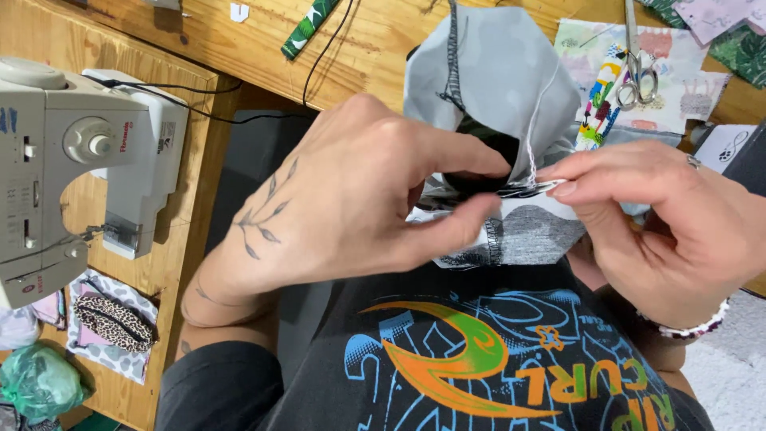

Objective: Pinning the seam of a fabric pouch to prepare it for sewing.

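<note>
Both hands meet over the grey cloth [511,88], the left hand [351,191] pinching its folded edge from the near side, the right hand [670,223] pinching a white thread [533,132] rising straight up from that fold, scissors [636,80] lying beyond on the table [263,48].

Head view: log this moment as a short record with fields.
Left hand: pinches the grey fabric piece, thumb and fingers closed on its folded edge
Right hand: pinches the same edge from the other side
Thread: white thread rises from the pinch
Sewing machine: on the wooden table, at left
Scissors: lie on printed fabric, upper right
</note>
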